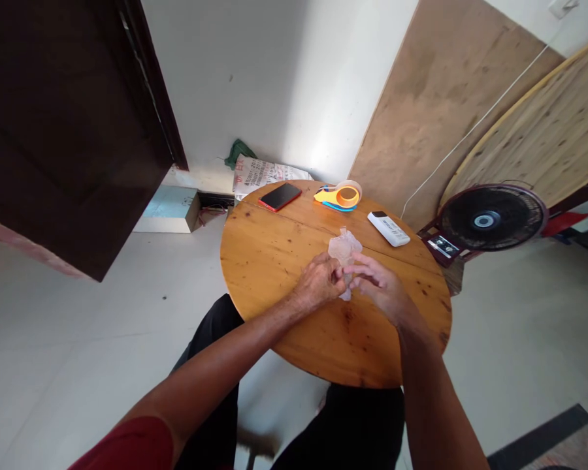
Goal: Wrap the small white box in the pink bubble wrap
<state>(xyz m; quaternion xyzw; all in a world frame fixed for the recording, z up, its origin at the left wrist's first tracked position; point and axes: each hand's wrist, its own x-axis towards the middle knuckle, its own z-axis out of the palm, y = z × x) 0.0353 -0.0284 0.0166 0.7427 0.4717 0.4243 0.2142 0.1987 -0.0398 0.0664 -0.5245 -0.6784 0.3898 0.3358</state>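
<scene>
Just ahead, the crinkly plastic (343, 247) ran longways away over the worktop (269, 258), between the left hand (319, 281), curled with its hold hidden, and the right hand (383, 290), fingers loosely open.

1. I face a white wall (220, 78), brighter on its right side past a soft-edged shadow.
2. On my left I have a dark brown door (63, 117), with a pale box (164, 209) near its edge.
3. To my right, a large round wooden panel (529, 117) overlaps a brown board (421, 85).
4. A dark fan (483, 221) stands beside my round wooden table (259, 254).
5. Around me spreads pale, smooth floor (112, 313).
</scene>
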